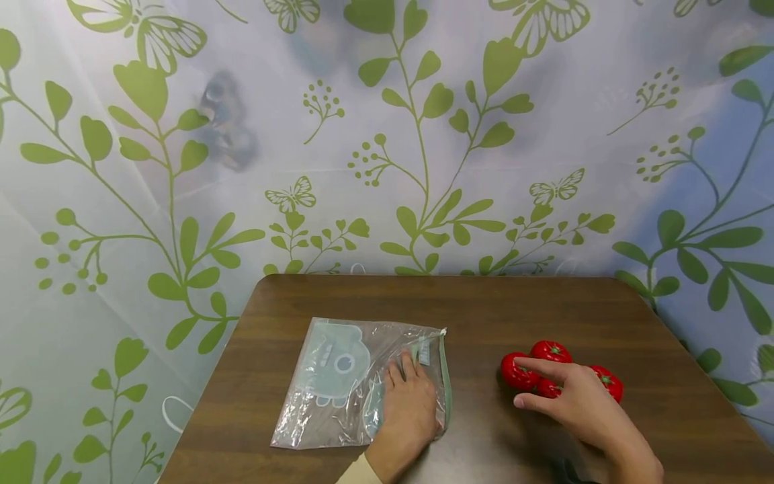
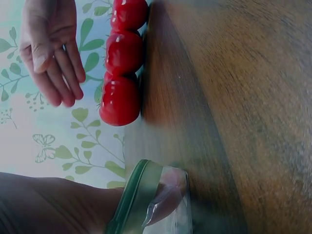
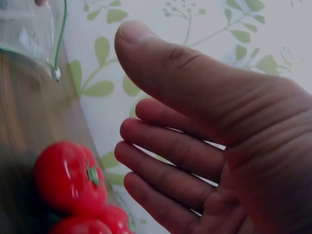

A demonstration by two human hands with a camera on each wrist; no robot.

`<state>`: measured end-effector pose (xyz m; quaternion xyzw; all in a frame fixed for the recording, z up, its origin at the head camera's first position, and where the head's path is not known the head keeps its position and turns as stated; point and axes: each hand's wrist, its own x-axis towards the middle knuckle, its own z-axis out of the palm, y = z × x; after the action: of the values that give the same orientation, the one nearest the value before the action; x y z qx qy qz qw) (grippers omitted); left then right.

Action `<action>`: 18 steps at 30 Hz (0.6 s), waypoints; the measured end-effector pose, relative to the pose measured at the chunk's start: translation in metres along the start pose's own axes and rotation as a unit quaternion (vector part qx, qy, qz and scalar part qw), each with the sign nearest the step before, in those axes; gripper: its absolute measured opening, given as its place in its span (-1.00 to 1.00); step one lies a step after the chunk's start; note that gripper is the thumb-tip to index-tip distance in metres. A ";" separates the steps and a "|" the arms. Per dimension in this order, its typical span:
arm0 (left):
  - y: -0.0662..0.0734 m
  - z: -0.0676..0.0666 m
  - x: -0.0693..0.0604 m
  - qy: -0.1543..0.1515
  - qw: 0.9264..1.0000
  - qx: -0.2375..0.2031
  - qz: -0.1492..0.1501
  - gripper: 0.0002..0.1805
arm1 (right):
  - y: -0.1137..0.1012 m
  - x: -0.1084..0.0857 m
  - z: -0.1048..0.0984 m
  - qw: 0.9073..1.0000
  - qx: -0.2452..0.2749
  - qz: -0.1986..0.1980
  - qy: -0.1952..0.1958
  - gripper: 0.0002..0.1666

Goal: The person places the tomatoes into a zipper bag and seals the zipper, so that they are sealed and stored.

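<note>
A clear zip bag [image 1: 338, 420] with a pale blue cartoon print and a green zip edge lies flat on the table. My left hand [image 1: 408, 403] rests on its right part, fingers extended over the plastic. In the left wrist view, the left thumb [image 2: 168, 197] shows through clear plastic beside the green zip edge [image 2: 129, 197]. Several shiny red tomatoes [image 1: 518, 372] with green stems sit in a cluster to the right. My right hand [image 1: 577, 403] hovers above and in front of them, thumb and fingers apart, holding nothing; it partly hides some tomatoes in the head view.
The brown wooden table [image 1: 484, 302] has rounded far corners. Behind it hangs a pale curtain [image 1: 387, 168] with green leaves and butterflies. A small dark object [image 1: 571, 470] shows at the near edge below the right hand, too cut off to identify.
</note>
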<state>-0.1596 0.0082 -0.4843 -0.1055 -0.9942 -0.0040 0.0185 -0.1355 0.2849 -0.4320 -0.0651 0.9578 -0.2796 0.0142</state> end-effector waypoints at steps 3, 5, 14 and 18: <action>0.000 0.002 0.000 0.001 1.000 -0.005 0.002 0.33 | 0.007 -0.005 -0.003 1.000 -0.002 0.001 0.010 -0.20; 0.000 0.003 0.000 0.000 1.000 -0.008 0.003 0.33 | 0.012 -0.009 -0.005 1.000 -0.010 -0.001 0.017 -0.22; 0.000 0.003 0.001 -0.004 1.000 -0.004 0.004 0.33 | 0.037 -0.028 -0.019 0.999 0.001 0.042 0.010 -0.22; -0.001 0.003 0.002 -0.008 1.000 -0.007 -0.001 0.34 | 0.049 -0.034 -0.027 0.998 -0.001 0.063 0.008 -0.22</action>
<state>-0.1619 0.0077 -0.4868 -0.1045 -0.9944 -0.0106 0.0103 -0.1089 0.3451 -0.4359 -0.0022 0.9605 -0.2772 0.0243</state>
